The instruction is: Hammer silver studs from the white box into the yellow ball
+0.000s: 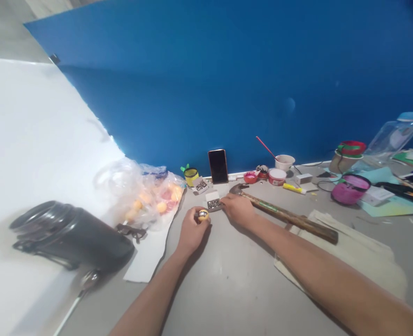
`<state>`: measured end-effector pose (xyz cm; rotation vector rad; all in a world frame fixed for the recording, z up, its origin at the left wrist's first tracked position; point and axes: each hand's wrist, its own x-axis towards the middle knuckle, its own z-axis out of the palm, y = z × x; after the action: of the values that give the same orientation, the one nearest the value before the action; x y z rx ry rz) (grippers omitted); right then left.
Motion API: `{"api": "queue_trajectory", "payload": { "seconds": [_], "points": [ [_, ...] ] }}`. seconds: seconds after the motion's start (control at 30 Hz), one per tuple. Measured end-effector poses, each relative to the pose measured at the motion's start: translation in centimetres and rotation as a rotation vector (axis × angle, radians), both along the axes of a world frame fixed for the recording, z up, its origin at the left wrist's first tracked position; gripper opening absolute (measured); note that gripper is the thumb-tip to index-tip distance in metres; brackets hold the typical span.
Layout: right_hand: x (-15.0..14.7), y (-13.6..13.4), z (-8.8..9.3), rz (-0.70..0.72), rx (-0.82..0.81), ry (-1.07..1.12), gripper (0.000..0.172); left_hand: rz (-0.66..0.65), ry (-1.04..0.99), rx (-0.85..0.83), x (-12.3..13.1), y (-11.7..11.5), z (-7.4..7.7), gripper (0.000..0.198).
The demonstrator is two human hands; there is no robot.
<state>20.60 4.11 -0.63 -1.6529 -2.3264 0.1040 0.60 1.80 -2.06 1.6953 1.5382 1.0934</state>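
On a grey counter [223, 284], a person's left hand [191, 231] has its grip closed round a small yellow ball [203, 215], while the right hand [238, 209] touches a little box [213, 204] of metal bits just beside it, its grip too hidden to tell. A hammer [286, 215] lies behind that hand, its green label [268, 206] unreadable; farther back a phone [217, 166] stands against the blue wall [227, 84].

We see the left hand [191, 229] holding a small yellow round object [203, 215] on the grey table [227, 280]. The right hand [239, 208] touches a small white box [213, 201] of metal bits, with a hammer [283, 214] lying just behind it.
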Motion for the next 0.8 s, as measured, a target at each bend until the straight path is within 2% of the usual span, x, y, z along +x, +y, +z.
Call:
{"api": "queue_trajectory", "payload": {
  "seconds": [0.1, 0.23, 0.4, 0.57, 0.8],
  "points": [
    [0.0, 0.0, -0.1, 0.031, 0.007, 0.050, 0.030, -0.059, -0.009, -0.068, 0.2, -0.3, 0.4, 0.027],
    [-0.1, 0.0, -0.4, 0.067, -0.001, 0.087, 0.028, -0.087, 0.017, -0.058, 0.4, -0.5, 0.3, 0.027],
    [0.1, 0.1, -0.9, 0.009, 0.026, 0.116, 0.024, -0.050, 0.026, -0.020, 0.4, -0.5, 0.0, 0.030],
    [0.5, -0.1, -1.3, 0.005, 0.056, 0.146, 0.022, -0.116, 0.139, 0.028, 0.6, -1.0, 0.1, 0.035],
    [0.9, -0.1, -1.7, 0.024, 0.046, 0.175, 0.020, -0.121, 0.242, -0.085, 0.8, -1.3, 0.4, 0.030]
  ]
}}
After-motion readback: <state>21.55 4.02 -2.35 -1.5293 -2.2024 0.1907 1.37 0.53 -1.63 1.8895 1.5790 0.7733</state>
